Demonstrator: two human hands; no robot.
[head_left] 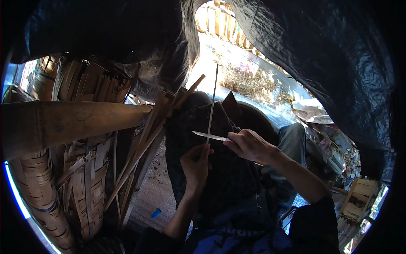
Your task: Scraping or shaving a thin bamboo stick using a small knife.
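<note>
My left hand (pixel 196 164) is closed on the lower end of a thin bamboo strip (pixel 213 93), which points up and away from me. In my right hand (pixel 249 145) is a knife (pixel 209 136), its fingers wrapped round the handle. The pale blade lies across the strip just above my left fingertips and points left. Whether the edge bites into the strip cannot be made out. Beneath both hands a dark cloth (pixel 228 178) covers my lap.
A thick bamboo pole (pixel 76 125) juts in from the left, above woven bamboo baskets (pixel 36 186). Split bamboo slats (pixel 144 148) lean beside my lap. Dark plastic sheeting (pixel 321 55) hangs overhead. Shavings (pixel 253 82) lie ahead, and a small blue scrap (pixel 155 213) is on the ground.
</note>
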